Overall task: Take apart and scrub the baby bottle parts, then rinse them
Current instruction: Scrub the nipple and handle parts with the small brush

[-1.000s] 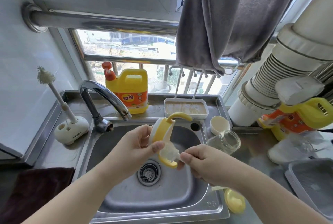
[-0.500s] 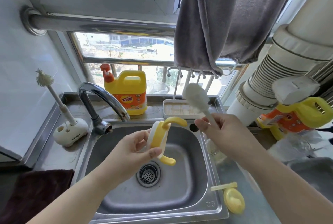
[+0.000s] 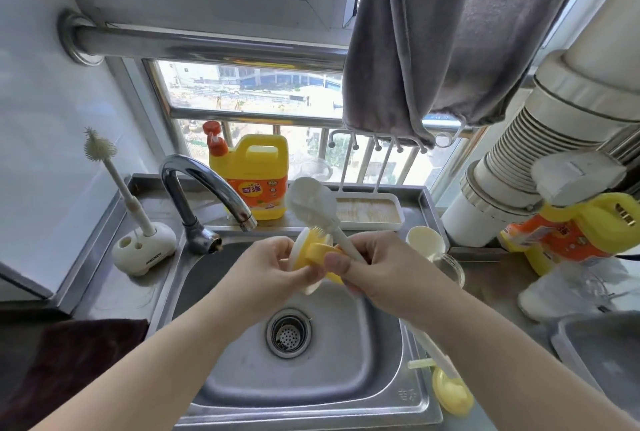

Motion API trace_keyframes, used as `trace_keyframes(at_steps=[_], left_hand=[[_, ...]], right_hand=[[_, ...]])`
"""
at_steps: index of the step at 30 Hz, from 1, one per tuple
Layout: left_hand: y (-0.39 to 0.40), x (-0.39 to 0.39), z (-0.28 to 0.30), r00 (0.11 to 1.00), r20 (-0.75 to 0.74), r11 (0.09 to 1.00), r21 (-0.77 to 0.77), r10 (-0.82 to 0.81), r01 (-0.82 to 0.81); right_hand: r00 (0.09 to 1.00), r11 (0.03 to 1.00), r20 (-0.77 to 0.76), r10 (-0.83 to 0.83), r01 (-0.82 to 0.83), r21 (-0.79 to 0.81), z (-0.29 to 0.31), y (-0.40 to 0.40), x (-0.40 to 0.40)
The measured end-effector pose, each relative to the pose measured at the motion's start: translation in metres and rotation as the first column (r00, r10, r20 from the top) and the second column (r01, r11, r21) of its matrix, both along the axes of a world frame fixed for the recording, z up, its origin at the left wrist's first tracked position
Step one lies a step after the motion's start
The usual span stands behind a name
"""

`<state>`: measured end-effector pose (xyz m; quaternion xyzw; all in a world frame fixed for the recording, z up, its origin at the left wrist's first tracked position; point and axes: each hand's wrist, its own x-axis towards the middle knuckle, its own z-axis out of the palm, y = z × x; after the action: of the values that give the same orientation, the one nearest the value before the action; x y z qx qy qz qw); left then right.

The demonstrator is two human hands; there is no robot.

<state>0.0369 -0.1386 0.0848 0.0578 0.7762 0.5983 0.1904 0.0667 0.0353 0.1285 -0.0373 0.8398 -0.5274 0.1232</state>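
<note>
Scrubbing the yellow bottle collar over the sink.

The left hand [image 3: 273, 271] gripped the yellow collar [image 3: 313, 254] above the sink [image 3: 381, 354], just in front of the tap [image 3: 207, 188], fingers curled round its rim. The right hand [image 3: 377, 271] was closed round the handle of the white brush [image 3: 313, 203], just right of the collar and touching it. The brush's long axis ran from the right hand up and away toward the window, its head above the collar, bristles meeting the collar's top edge. The collar seemed turned on edge; which way its opening faced I cannot tell. The step looked like scrubbing, still unrinsed. Next would probably call for working the bristles inside the ring, turning it with the left hand, then opening the tap. A glass bottle [image 3: 446, 264] lay right of the sink.
</note>
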Motion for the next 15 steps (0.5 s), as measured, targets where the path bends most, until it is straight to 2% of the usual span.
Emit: trace_keyframes(at_steps=[3, 5, 6, 8, 9, 12, 14, 15], left_hand=[[-0.004, 0.0, 0.0, 0.999, -0.006, 0.997, 0.058, 0.046, -0.046], [-0.009, 0.001, 0.0, 0.999, 0.0, 0.995, 0.091, 0.052, -0.051], [-0.011, 0.001, -0.001, 0.999, -0.007, 0.994, 0.101, 0.05, -0.049], [-0.012, 0.001, -0.002, 0.999, -0.027, 0.991, 0.126, 0.046, -0.042], [-0.011, 0.001, -0.003, 0.999, -0.036, 0.989, 0.142, 0.041, -0.036], [-0.008, 0.003, -0.002, 0.998, -0.064, 0.984, 0.178, -0.001, 0.013], [-0.009, 0.003, -0.003, 0.996, -0.083, 0.986, 0.161, -0.018, 0.032], [-0.01, 0.004, -0.004, 0.996, -0.088, 0.989, 0.14, -0.022, 0.035]], right_hand=[[0.994, 0.992, 0.013, -0.111, 0.111, -0.053, 0.005, 0.006, 0.003], [0.965, 0.966, 0.046, -0.258, 0.256, 0.042, 0.007, 0.02, 0.006], [0.958, 0.947, 0.038, -0.286, 0.276, 0.165, 0.005, 0.027, 0.008], [0.983, 0.885, 0.033, -0.183, 0.15, 0.44, 0.0, 0.032, 0.013], [0.992, 0.869, 0.071, -0.107, 0.059, 0.491, -0.004, 0.028, 0.016], [0.974, 0.929, 0.225, 0.004, -0.087, 0.359, -0.013, 0.014, 0.018], [0.976, 0.927, 0.216, 0.022, -0.1, 0.362, -0.018, 0.015, 0.014], [0.987, 0.901, 0.16, 0.016, -0.083, 0.425, -0.019, 0.016, 0.011]])
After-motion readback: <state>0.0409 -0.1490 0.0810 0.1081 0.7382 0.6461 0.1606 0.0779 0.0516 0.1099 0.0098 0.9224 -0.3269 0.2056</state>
